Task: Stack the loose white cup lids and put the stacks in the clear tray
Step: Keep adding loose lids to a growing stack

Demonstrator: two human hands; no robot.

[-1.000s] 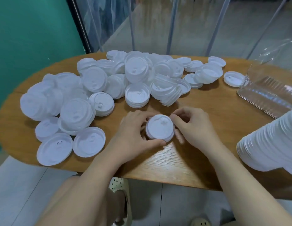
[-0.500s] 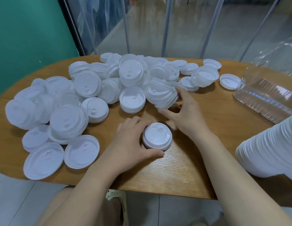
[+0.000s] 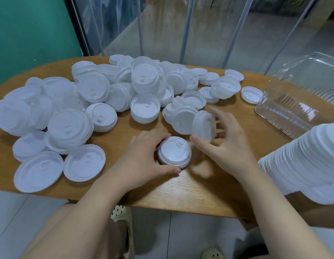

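A short stack of white lids [image 3: 175, 151] sits on the wooden table [image 3: 190, 193] near its front edge. My left hand [image 3: 143, 157] curls round its left side, thumb at the front. My right hand [image 3: 222, 143] grips a small tilted bunch of lids [image 3: 204, 128] just above and right of that stack. A big heap of loose white lids [image 3: 110, 94] covers the left and middle of the table. The clear tray [image 3: 285, 113] stands at the right.
A long stack of white lids [image 3: 308, 161] lies on its side at the right edge, in front of the tray. Two flat lids [image 3: 84, 163] lie near the table's front left. Glass panels and a teal wall stand behind the table.
My right hand left the short stack, reached to the tilted lids behind it, and now lifts a small bunch of them back toward the stack. My left hand stayed on the stack.
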